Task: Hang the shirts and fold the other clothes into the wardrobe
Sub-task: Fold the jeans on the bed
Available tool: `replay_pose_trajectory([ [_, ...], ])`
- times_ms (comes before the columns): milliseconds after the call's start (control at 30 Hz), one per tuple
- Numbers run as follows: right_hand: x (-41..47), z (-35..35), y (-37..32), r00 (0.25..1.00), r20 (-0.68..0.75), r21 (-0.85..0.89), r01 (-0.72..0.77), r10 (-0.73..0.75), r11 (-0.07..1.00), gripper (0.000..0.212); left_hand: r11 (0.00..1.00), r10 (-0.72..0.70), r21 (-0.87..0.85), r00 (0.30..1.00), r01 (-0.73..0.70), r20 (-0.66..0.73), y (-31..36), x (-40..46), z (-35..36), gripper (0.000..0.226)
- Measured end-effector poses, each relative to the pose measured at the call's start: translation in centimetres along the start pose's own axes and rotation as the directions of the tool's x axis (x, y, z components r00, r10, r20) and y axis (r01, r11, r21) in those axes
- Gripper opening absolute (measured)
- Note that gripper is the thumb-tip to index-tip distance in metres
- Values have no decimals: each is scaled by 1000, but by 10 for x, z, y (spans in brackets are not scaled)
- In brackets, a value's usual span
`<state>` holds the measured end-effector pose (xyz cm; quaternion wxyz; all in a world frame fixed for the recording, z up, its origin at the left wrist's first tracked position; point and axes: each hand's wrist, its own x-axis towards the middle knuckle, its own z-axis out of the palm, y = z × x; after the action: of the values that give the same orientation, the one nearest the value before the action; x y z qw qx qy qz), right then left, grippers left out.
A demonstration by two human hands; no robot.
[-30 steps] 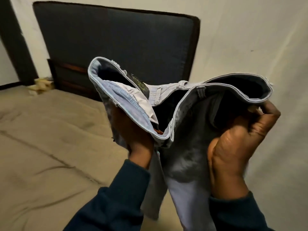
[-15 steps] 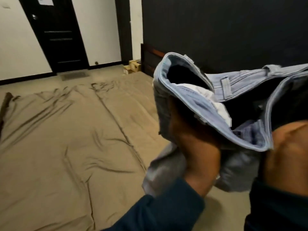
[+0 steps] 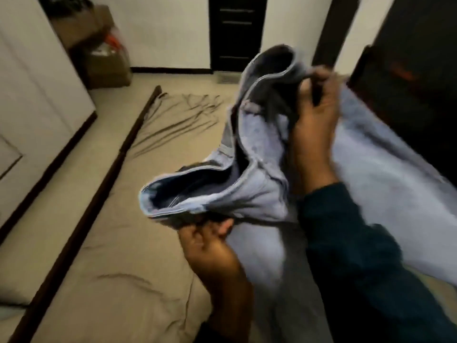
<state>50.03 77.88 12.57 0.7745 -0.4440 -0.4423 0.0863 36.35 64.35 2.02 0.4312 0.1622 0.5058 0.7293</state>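
Observation:
A pair of light blue jeans (image 3: 259,189) hangs between my hands above the bed, its waistband open toward me and its legs trailing off to the right. My left hand (image 3: 207,246) pinches the near end of the waistband from below. My right hand (image 3: 314,115) grips the far end of the waistband higher up, fingers curled over the edge. The picture is blurred by motion. White wardrobe doors (image 3: 32,90) stand at the left, closed as far as I can see.
The bed with a tan wrinkled sheet (image 3: 118,268) fills the lower middle; its dark frame edge (image 3: 99,194) runs diagonally. Cardboard boxes (image 3: 103,63) sit in the far left corner. A dark door (image 3: 237,33) is at the back and a dark headboard (image 3: 415,95) at the right.
My view has swung left from the headboard to the wardrobe side of the room. The jeans have turned, with my left hand now low and near and my right hand high.

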Motion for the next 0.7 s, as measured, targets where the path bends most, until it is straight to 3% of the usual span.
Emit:
replay_pose_trajectory([
  [67,-53,38,67,945,264,-32,-192,193,981,15,955,91,296,974,-26,-208,-39,48,-25,15],
  [133,-151,68,134,795,469,-178,-342,385,923,26,878,103,474,940,68,-326,-89,99,-71,15],
  [167,-201,69,169,719,508,-224,-421,474,879,28,821,66,549,929,156,-364,-122,123,-96,14],
  [267,-320,23,237,589,561,-426,-398,582,813,26,624,-79,700,919,348,-386,-209,167,-162,14],
  [367,-394,-45,266,389,479,-591,-520,787,616,22,539,-187,705,882,460,-432,-266,176,-203,7],
  [467,-424,-105,282,344,420,-721,-435,840,539,31,462,-267,714,850,526,-453,-306,167,-228,9],
  [567,-433,-145,298,337,332,-799,-395,881,452,30,412,-312,713,823,568,-475,-337,148,-248,26],
  [633,-438,-166,308,332,307,-859,-308,892,410,23,368,-342,708,796,603,-500,-345,132,-252,23],
  [700,-442,-189,318,322,275,-915,-200,906,349,26,335,-360,698,770,633,-527,-353,114,-260,35],
])
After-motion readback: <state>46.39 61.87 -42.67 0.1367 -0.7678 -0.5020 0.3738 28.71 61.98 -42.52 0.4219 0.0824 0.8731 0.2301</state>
